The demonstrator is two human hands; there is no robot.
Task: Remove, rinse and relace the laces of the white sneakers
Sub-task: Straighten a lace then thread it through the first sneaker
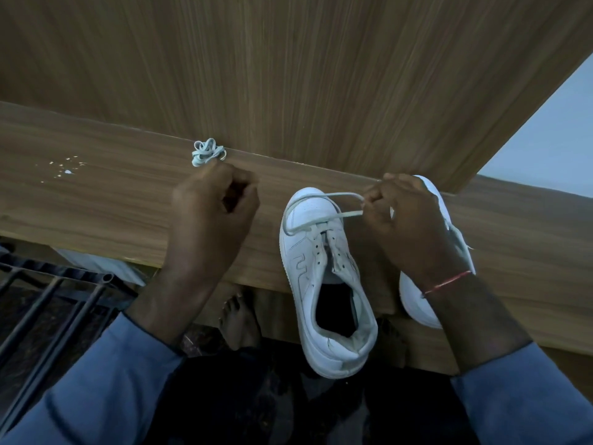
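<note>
a brown wooden tabletop point(96, 200) runs under both hands, with a tall wooden wall point(288, 75) behind it and a dark floor point(272, 409) below. there are two white shoes. the first sneaker point(321, 268) sits between the hands. the second sneaker point(414, 303) lies under the right hand point(414, 232), which pinches the first sneaker's lace point(346, 194). one balled-up lace point(208, 152) lies just past the left hand point(211, 216). that hand is curled, and i cannot tell if it holds anything.

2 sneakers point(308, 268) point(414, 300), 2 laces point(208, 152) point(346, 215), 2 hands point(208, 216) point(407, 226)
</note>
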